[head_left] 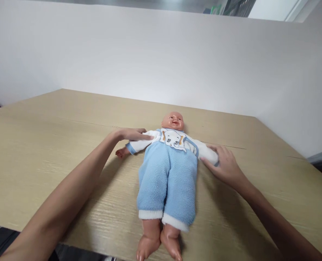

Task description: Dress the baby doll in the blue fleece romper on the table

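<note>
A baby doll lies on its back on the wooden table, its bald head away from me and its bare feet toward me. It wears fuzzy light-blue trousers and a white top with an animal-face bib. My left hand is closed round the doll's white sleeve on the left, thumb on top near the shoulder; the doll's small hand shows below it. On the other side, my right hand wraps the lower end of the right sleeve, covering the doll's hand there.
The light wooden table has thin seams running across its top. A white partition wall rises behind it and continues along the right. Over its top edge, part of a room with a green object shows.
</note>
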A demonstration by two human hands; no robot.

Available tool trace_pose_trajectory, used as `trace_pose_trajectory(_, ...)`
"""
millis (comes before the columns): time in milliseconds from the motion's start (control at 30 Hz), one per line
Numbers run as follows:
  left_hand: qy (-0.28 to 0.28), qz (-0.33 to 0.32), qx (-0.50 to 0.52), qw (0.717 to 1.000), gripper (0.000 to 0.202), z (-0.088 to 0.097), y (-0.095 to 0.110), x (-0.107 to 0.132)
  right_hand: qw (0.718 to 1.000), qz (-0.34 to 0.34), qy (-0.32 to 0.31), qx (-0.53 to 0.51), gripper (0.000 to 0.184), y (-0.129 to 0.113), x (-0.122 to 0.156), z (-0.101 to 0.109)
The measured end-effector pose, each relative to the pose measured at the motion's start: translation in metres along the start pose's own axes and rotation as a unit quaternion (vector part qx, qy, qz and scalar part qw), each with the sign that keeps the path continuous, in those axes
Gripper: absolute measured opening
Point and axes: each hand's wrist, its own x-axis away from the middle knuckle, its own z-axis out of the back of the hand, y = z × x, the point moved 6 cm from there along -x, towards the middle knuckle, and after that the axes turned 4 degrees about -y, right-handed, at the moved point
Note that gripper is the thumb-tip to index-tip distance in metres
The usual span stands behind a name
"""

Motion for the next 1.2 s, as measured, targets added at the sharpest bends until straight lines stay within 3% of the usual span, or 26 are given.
trace_pose_trajectory(100, 0.037, -0.025, -0.085, 0.995, 0.048, 0.006, 0.014, 0.003, 1.0, -0.014, -0.013, -0.008, 0.066, 0.035, 0.036, 0.003)
trace_pose_trajectory(200, 0.111, -0.159, -0.174, 0.965, 0.047, -0.012, 0.065, 0.017, 0.999, -0.016, -0.014, -0.033, 0.061, 0.047, 0.05, 0.005)
trace_pose_trajectory(267, 0.151, -0.282, -0.192, 0.928, 0.038, -0.042, 0.107, 0.03, 0.998, -0.018, -0.018, -0.063, 0.056, 0.046, 0.05, 0.007)
trace_pose_trajectory(367, 0.107, -0.39, -0.178, 0.897, 0.029, -0.105, 0.145, 0.031, 0.989, -0.057, -0.024, -0.136, 0.05, 0.045, 0.044, 0.009)
trace_pose_trajectory(433, 0.091, -0.4, -0.184, 0.894, 0.027, -0.137, 0.151, 0.016, 0.976, -0.103, -0.013, -0.191, 0.051, 0.045, 0.041, 0.01)
trace_pose_trajectory(533, 0.101, -0.385, -0.23, 0.888, 0.022, -0.163, 0.142, -0.01, 0.937, -0.139, 0.021, -0.321, 0.057, 0.041, 0.032, 0.011)
trace_pose_trajectory(633, 0.109, -0.415, -0.234, 0.872, 0.01, -0.169, 0.136, -0.014, 0.877, -0.122, 0.063, -0.46, 0.058, 0.027, 0.011, 0.009)
trace_pose_trajectory(733, 0.092, -0.439, -0.253, 0.857, 0.014, -0.172, 0.14, -0.001, 0.853, -0.087, 0.103, -0.504, 0.053, 0.011, -0.019, 0.004)
trace_pose_trajectory(867, 0.123, -0.466, -0.323, 0.814, 0.022, -0.176, 0.15, 0.024, 0.881, -0.029, 0.168, -0.442, 0.044, -0.011, -0.047, -0.011)
trace_pose_trajectory(1000, 0.167, -0.502, -0.321, 0.785, 0.023, -0.175, 0.152, 0.039, 0.905, 0.047, 0.189, -0.378, 0.029, -0.043, -0.044, -0.025)
trace_pose_trajectory(1100, 0.2, -0.502, -0.29, 0.789, 0.026, -0.17, 0.152, 0.04, 0.924, 0.106, 0.152, -0.336, 0.014, -0.067, -0.031, -0.024)
trace_pose_trajectory(1200, 0.182, -0.477, -0.241, 0.825, 0.018, -0.164, 0.152, 0.029, 0.93, 0.121, 0.137, -0.32, 0.027, -0.077, -0.022, -0.017)
